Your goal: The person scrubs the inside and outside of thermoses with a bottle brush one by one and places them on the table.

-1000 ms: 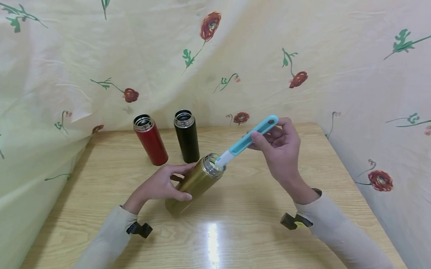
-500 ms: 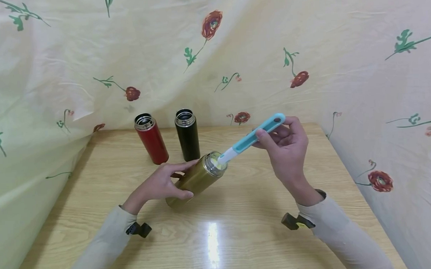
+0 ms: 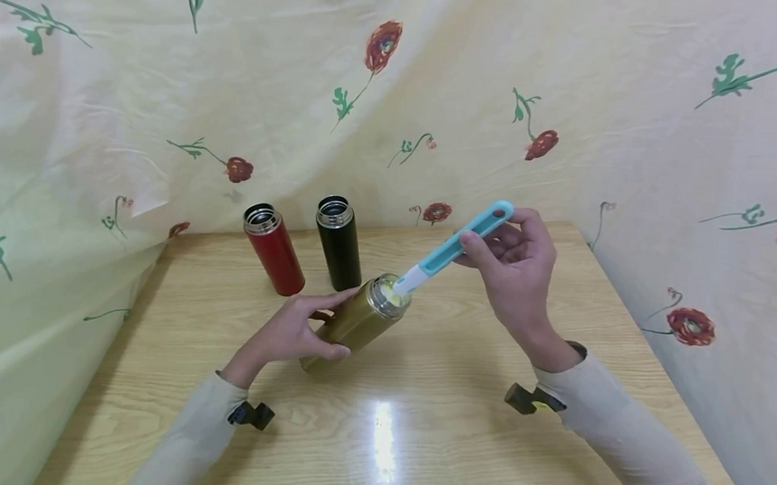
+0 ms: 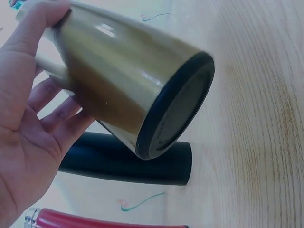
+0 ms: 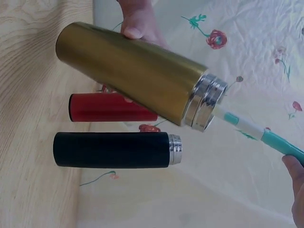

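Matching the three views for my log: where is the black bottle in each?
Head: black bottle just left of centre, beside the red bottle.
Left wrist: below centre, partly behind the gold bottle.
Right wrist: lower left, below the red bottle.
Shared landmark: gold bottle.

Gold bottle [image 4: 118, 71] aslant in the left grip [image 4: 28, 133], black bottle [image 4: 133, 166] and red bottle [image 4: 90, 221] beyond.

The long beige sleeves [image 3: 622, 423] bear small black devices [image 3: 521, 399].
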Demonstrator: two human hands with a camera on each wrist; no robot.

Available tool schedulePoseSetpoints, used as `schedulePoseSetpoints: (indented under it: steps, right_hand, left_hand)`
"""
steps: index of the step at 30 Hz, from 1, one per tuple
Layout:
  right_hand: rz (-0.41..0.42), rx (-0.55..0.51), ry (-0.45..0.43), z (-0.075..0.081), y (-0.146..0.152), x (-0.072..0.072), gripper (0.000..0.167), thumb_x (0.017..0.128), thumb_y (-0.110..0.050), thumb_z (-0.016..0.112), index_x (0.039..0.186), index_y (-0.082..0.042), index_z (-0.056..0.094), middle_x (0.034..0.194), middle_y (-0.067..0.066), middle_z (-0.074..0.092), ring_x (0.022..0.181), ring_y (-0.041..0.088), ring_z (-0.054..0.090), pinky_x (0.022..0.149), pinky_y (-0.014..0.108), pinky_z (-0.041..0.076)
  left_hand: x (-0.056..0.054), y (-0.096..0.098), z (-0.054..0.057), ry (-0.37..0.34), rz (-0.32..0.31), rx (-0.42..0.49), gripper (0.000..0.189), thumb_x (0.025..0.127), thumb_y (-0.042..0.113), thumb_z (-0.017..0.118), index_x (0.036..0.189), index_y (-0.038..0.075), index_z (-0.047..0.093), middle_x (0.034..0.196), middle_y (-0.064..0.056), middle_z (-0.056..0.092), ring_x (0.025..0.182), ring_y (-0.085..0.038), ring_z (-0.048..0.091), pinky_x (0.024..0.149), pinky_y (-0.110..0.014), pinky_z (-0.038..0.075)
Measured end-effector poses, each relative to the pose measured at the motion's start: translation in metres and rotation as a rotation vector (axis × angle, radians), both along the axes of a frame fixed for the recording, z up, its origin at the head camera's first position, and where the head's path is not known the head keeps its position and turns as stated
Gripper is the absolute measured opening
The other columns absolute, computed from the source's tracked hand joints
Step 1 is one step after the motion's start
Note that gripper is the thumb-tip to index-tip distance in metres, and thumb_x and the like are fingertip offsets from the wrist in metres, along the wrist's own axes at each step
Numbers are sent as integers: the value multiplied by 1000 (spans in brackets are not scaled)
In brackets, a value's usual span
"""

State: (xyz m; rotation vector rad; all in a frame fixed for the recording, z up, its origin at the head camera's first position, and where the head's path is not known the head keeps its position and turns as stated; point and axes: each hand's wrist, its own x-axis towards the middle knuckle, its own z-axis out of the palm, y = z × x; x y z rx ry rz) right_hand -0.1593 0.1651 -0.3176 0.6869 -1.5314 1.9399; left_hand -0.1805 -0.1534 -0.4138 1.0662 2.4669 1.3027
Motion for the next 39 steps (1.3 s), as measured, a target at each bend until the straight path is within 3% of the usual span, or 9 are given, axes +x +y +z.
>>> schedulePoseSetpoints:
  steps: [4, 16, 21, 29, 39]
  right_hand:
    - [43, -5, -18, -4, -1, -4, 24, 89, 15, 66, 110, 6, 58, 89, 14, 74, 77, 22, 76, 68, 39, 62]
    - [127, 20, -70, -23, -5, -9, 22, 92, 4, 70, 110, 1, 57, 93, 11, 76, 82, 21, 77, 70, 39, 62]
    - [138, 41, -87, -29, -11, -7, 24, 91, 11, 67, 109, -1, 57, 94, 10, 75, 82, 21, 77, 68, 39, 62]
    - [44, 66, -94, -35, -17, -6, 25, 88, 15, 66, 107, 2, 56, 92, 9, 74, 78, 19, 76, 64, 38, 62]
    - [-67, 60, -77, -45, -22, -5, 25, 89, 9, 69, 104, 13, 50, 91, 8, 72, 75, 17, 74, 62, 34, 62]
  left_hand:
    - [-1, 0, 1, -51, -18, 11, 86, 79, 27, 89, 154, 16, 48, 142, -8, 62, 121, -27, 65, 93, -45, 58]
    - [-7, 6, 2, -116, -64, 28, 86, 78, 25, 88, 152, 8, 48, 140, -8, 63, 119, -25, 65, 93, -40, 58]
    - [-7, 12, 3, -97, -56, 35, 86, 78, 26, 89, 152, 10, 49, 138, -8, 64, 117, -25, 66, 92, -39, 58]
    - [-2, 19, 1, 21, 27, 30, 86, 76, 27, 92, 151, 16, 51, 136, -5, 66, 113, -21, 68, 88, -36, 60]
    - [7, 27, -6, 346, 194, -65, 87, 72, 34, 94, 148, 17, 56, 118, -8, 74, 95, -18, 71, 81, -34, 62]
